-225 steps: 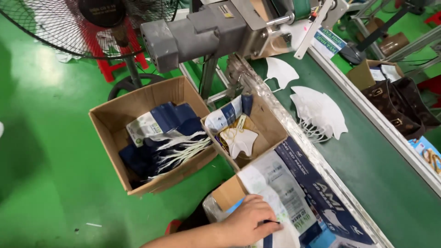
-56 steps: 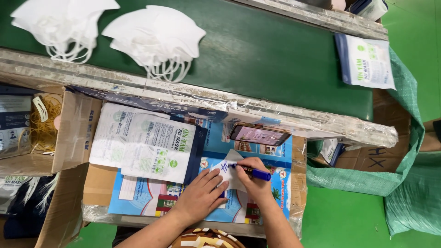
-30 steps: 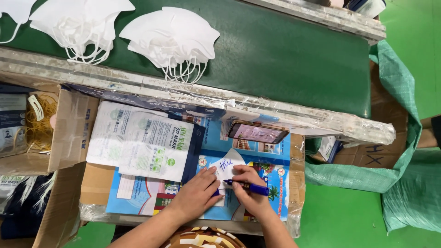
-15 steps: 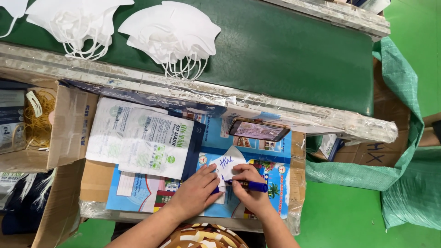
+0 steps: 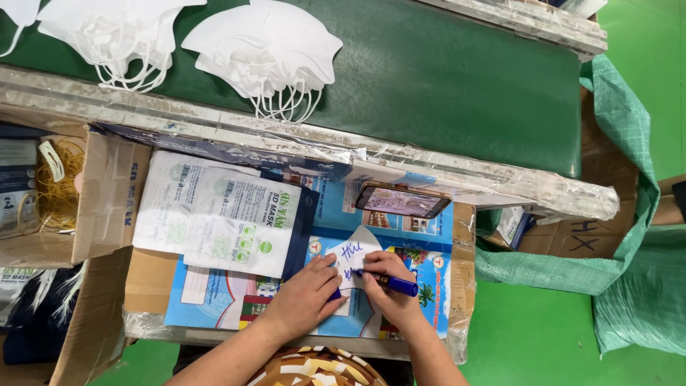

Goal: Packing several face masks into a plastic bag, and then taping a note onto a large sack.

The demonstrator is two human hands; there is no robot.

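My right hand (image 5: 391,293) holds a blue marker (image 5: 389,283), fingers closed around the barrel, tip set on the white folded mask (image 5: 354,264). My left hand (image 5: 306,299) lies flat on the mask's near-left part, fingers spread narrow and pressing down, holding nothing.

Location: the mask lies on a blue printed sheet (image 5: 421,250) that covers the counter, toward the counter's near edge and right of centre. A phone (image 5: 401,201) rests at the far edge of that sheet, near the mask but apart from it. A stack of printed pouches (image 5: 221,214) lies to the left, its nearest edge just beside the mask.

Handling, by judgement: the mask is light, thin and soft; it will likely slide or wrinkle under the marker unless pinned. The surface appears smooth, so fresh ink may smear. Take hold at the folded edge or a corner, clear of the blue writing.

Further white masks (image 5: 268,50) lie on the green belt (image 5: 457,86) beyond the counter's far edge.
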